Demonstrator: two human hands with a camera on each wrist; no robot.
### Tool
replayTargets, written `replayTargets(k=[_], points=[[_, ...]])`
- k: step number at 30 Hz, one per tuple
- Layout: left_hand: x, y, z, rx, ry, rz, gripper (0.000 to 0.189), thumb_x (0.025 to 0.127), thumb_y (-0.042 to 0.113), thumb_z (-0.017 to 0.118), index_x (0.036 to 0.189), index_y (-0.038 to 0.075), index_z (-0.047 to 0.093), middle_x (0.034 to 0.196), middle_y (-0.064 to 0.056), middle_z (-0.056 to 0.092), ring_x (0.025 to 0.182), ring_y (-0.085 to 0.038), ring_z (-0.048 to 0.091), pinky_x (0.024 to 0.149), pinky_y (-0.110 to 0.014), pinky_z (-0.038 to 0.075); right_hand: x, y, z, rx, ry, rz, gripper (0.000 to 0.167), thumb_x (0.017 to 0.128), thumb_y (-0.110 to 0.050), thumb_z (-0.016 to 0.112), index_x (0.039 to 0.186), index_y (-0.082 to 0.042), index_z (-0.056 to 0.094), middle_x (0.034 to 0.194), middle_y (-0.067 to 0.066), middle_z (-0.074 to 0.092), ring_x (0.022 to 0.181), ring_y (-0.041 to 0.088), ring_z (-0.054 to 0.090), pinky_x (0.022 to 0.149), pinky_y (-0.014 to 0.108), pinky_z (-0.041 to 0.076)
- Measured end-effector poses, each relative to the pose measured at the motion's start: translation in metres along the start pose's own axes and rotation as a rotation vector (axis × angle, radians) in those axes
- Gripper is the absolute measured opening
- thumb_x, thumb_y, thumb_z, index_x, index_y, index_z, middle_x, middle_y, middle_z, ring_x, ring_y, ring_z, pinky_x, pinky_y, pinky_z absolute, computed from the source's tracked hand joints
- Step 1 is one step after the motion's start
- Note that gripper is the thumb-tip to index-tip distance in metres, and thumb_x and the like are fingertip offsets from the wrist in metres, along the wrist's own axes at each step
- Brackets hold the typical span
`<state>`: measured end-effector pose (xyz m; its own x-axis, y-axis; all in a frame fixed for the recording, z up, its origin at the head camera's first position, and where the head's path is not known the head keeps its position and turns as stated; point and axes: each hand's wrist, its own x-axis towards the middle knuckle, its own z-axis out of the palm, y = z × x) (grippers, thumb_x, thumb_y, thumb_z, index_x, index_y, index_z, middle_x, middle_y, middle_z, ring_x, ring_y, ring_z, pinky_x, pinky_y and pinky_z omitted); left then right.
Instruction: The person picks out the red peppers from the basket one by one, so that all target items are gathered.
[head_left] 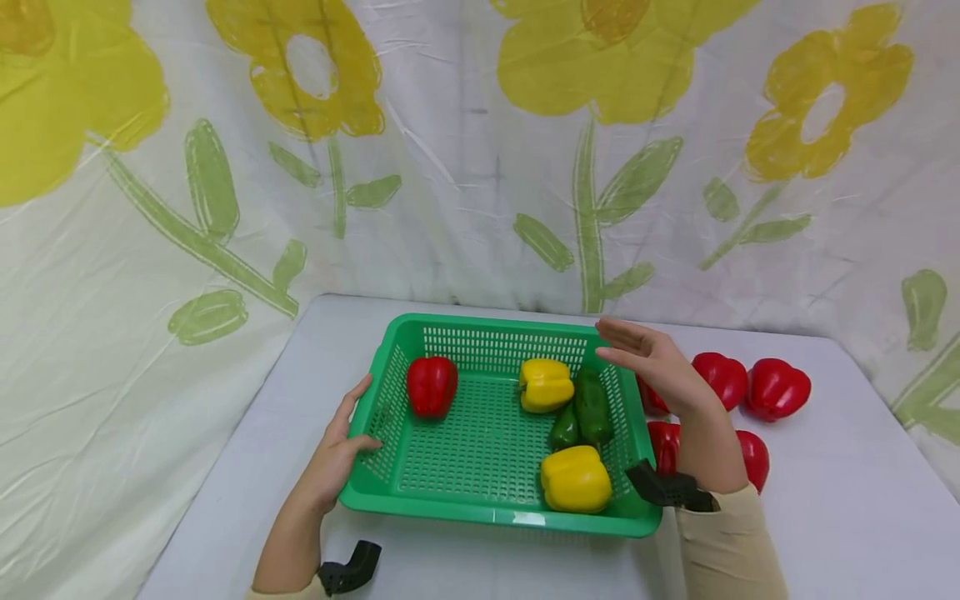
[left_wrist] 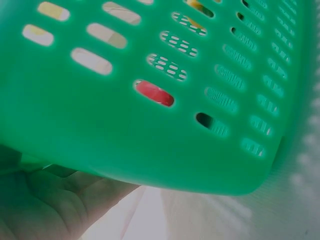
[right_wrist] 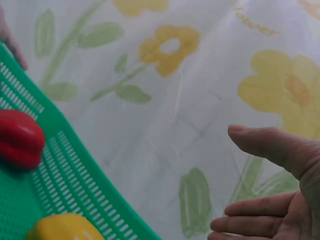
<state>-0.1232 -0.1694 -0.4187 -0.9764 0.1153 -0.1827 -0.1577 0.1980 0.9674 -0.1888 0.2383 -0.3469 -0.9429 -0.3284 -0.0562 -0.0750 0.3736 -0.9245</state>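
A green plastic basket (head_left: 480, 515) with slotted walls lies in the middle of the head view. My left hand (head_left: 337, 458) grips its left rim, thumb over the edge; the left wrist view shows the basket wall (left_wrist: 115, 145) filling most of the picture above the hand (left_wrist: 60, 205). Inside are a red bell pepper (head_left: 432, 387) at left, two yellow bell peppers (head_left: 546, 385) (head_left: 576, 479) and two dark green peppers (head_left: 592, 406) (head_left: 565, 427) at right. Near the far right corner, my right hand (head_left: 656, 362) is raised with fingers extended, holding nothing.
Several red bell peppers (head_left: 777, 389) lie on the white table (head_left: 847, 500) right of the basket, partly hidden by the right forearm. A white cloth (head_left: 450, 208) painted with yellow flowers hangs behind the table. Black camera mounts (head_left: 351, 568) sit on both wrists.
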Motion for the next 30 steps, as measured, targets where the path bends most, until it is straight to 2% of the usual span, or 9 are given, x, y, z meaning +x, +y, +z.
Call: replayTargets(k=[3,6,15,20,24,30], points=[[0.0,0.0,0.0,-0.001,-0.001,0.004,0.081,0.082,-0.006,0.042,0.149,0.028,0.014,0.156,-0.008,0.008,0.13,-0.032,0.028,0.087,-0.032,0.039,0.006,-0.003,0.004,0.02,-0.033,-0.006,0.061,0.093,-0.024,0.054,0.144,-0.003,0.03,0.149,0.019,0.032,0.136,0.037,0.03,0.108,0.046,0.029],[0.0,-0.001,0.001,-0.003,-0.004,0.007,0.081,0.082,-0.006,0.042,0.149,0.028,0.014,0.156,-0.008,0.008,0.13,-0.032,0.028,0.087,-0.032,0.04,0.012,-0.005,0.009,0.029,-0.061,-0.003,0.062,0.092,-0.023,0.055,0.144,-0.001,0.03,0.149,0.02,0.031,0.137,0.038,0.028,0.108,0.053,0.024],[0.001,0.0,0.0,0.012,0.004,0.004,0.082,0.081,-0.006,0.043,0.149,0.028,0.014,0.156,-0.008,0.008,0.133,-0.032,0.026,0.089,-0.032,0.038,0.03,-0.016,0.022,-0.031,-0.112,0.016,0.065,0.09,-0.028,0.058,0.144,-0.002,0.031,0.149,0.017,0.033,0.138,0.034,0.029,0.108,0.052,0.026],[0.001,-0.001,0.0,0.006,0.004,0.005,0.081,0.081,-0.007,0.042,0.149,0.028,0.013,0.156,-0.008,0.009,0.132,-0.032,0.028,0.088,-0.032,0.039,0.044,-0.023,0.035,-0.052,-0.171,0.028,0.068,0.089,-0.031,0.06,0.143,-0.001,0.032,0.148,0.017,0.033,0.138,0.032,0.03,0.109,0.05,0.026],[0.001,-0.001,0.001,0.004,0.005,0.003,0.082,0.081,-0.007,0.042,0.149,0.028,0.013,0.156,-0.008,0.009,0.132,-0.033,0.029,0.088,-0.031,0.04,0.054,-0.031,0.041,-0.075,-0.221,0.07,0.071,0.088,-0.035,0.06,0.144,-0.004,0.03,0.149,0.013,0.034,0.139,0.028,0.03,0.11,0.049,0.024],[0.001,0.0,0.0,0.004,0.005,0.006,0.081,0.081,-0.007,0.042,0.149,0.028,0.014,0.156,-0.008,0.009,0.132,-0.033,0.029,0.088,-0.031,0.04,0.07,-0.039,0.05,-0.119,-0.265,0.089,0.067,0.089,-0.036,0.059,0.143,-0.005,0.035,0.147,0.013,0.038,0.136,0.029,0.035,0.109,0.048,0.028]])
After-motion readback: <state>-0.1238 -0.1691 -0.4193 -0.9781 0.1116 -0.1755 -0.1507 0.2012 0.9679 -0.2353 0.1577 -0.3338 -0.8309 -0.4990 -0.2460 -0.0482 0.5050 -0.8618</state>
